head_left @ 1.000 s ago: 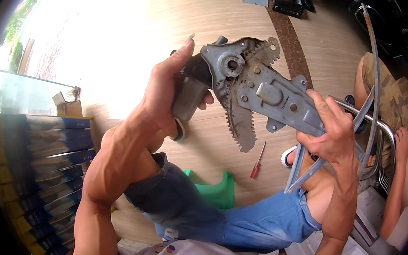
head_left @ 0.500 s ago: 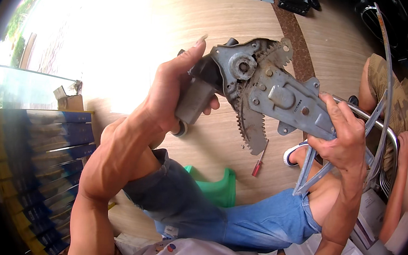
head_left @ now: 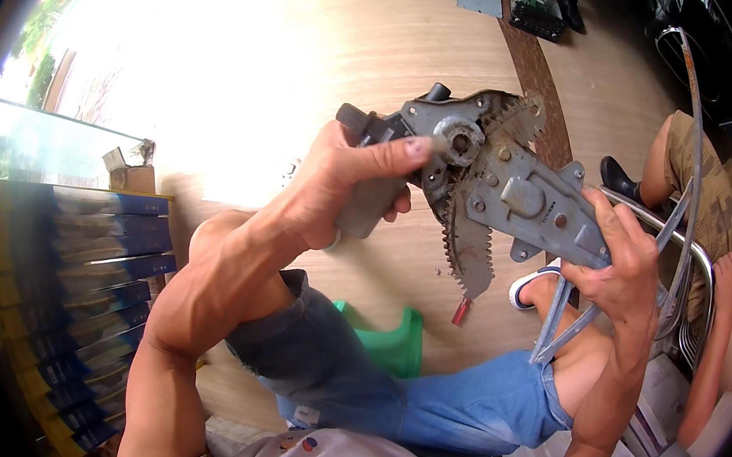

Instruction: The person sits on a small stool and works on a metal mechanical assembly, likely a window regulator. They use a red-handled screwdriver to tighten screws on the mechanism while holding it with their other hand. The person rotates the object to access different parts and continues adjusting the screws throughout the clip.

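Note:
A grey steel window regulator [head_left: 541, 213] is raised in front of me above my knees. Its curved toothed sector [head_left: 471, 255] hangs down, dark with old grease along the teeth. My left hand [head_left: 331, 178] wraps round the grey motor housing [head_left: 366, 211] at its left end, the thumb stretched across to the round hub [head_left: 458, 143]. My right hand [head_left: 628, 264] grips the right end of the plate, thumb below and fingers above. Metal link arms [head_left: 556, 319] hang below that hand, and a long rail [head_left: 694, 161] rises beyond it.
On the floor lies a screwdriver with a red handle [head_left: 460, 312], its shaft hidden behind the toothed sector. A green plastic stool [head_left: 395, 344] stands by my legs. Stacked blue-and-yellow boxes [head_left: 113, 228] stand left. A person in camouflage shorts [head_left: 706, 167] sits close on the right.
The regulator has shifted a little right and down in the view. My left thumb, which pointed up beside the motor, now lies across toward the hub. My right hand keeps its grip.

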### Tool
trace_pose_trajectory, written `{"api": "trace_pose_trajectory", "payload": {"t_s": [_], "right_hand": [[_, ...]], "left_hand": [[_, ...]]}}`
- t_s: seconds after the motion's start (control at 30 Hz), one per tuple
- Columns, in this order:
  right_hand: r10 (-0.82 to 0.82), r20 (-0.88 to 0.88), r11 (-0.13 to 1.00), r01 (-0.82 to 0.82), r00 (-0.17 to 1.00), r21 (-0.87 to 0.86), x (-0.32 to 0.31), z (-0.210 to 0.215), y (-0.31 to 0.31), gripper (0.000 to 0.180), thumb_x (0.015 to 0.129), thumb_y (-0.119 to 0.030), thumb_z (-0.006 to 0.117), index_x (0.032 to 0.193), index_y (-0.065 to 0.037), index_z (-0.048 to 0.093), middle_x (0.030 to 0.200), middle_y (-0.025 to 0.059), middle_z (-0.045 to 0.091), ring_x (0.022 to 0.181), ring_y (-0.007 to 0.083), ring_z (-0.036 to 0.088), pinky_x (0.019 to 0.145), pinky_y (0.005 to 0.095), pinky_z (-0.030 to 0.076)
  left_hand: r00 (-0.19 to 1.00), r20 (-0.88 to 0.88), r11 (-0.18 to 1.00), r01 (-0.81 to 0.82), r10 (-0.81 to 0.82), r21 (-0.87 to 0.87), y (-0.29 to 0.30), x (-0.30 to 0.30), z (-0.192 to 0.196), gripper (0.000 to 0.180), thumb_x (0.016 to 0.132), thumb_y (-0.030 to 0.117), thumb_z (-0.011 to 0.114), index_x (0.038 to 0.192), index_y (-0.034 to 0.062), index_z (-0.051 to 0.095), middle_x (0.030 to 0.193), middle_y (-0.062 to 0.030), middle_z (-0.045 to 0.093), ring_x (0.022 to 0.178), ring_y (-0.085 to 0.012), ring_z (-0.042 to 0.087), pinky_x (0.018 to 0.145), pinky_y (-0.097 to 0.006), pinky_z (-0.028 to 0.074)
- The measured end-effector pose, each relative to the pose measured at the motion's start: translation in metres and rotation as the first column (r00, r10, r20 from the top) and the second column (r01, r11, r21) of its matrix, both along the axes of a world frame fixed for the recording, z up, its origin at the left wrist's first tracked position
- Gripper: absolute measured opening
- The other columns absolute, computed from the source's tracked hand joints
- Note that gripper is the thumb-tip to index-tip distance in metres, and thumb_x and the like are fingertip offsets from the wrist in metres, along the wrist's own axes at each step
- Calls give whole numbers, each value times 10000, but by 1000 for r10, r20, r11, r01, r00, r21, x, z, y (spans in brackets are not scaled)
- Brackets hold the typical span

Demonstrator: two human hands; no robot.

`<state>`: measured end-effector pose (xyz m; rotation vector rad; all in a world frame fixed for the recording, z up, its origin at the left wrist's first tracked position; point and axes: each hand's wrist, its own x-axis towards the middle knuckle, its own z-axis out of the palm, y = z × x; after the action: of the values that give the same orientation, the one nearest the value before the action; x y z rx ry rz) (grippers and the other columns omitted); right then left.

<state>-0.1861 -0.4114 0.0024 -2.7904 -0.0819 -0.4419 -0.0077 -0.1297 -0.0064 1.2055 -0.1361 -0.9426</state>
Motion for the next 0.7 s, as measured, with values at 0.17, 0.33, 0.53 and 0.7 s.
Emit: {"api": "trace_pose_trajectory", "payload": {"t_s": [0.17,0.33,0.53,0.7], "right_hand": [[-29,-43,1000,29,999,9,-6,4,-1,770,537,-44,806,1291,-41,654,871,142,611,711,327,639,657,415,531],[-24,-58,998,28,998,57,-4,-1,1,757,552,-46,813,1292,-47,653,864,137,610,733,327,642,670,419,534],[0,-51,1000,1,999,26,-1,1,0,752,553,-48,818,1287,-47,653,841,139,590,730,335,639,670,425,536],[19,-61,1000,-19,998,13,3,3,0,765,538,-41,821,1283,-49,649,843,140,584,723,342,639,661,425,535]], "left_hand": [[1000,17,997,12,-13,70,-5,-3,0,398,851,301,853,989,-28,676,855,-87,659,600,-155,614,508,-293,484],[999,37,996,9,-12,84,-2,-4,2,378,846,291,850,976,-18,676,841,-80,655,600,-147,614,508,-285,484],[998,57,987,26,-35,159,2,-2,3,385,827,293,857,969,-15,677,811,-70,653,597,-139,612,502,-278,479],[998,61,988,18,-27,153,3,-2,4,325,802,215,846,959,-17,681,802,-71,659,588,-135,602,493,-277,471]]}}
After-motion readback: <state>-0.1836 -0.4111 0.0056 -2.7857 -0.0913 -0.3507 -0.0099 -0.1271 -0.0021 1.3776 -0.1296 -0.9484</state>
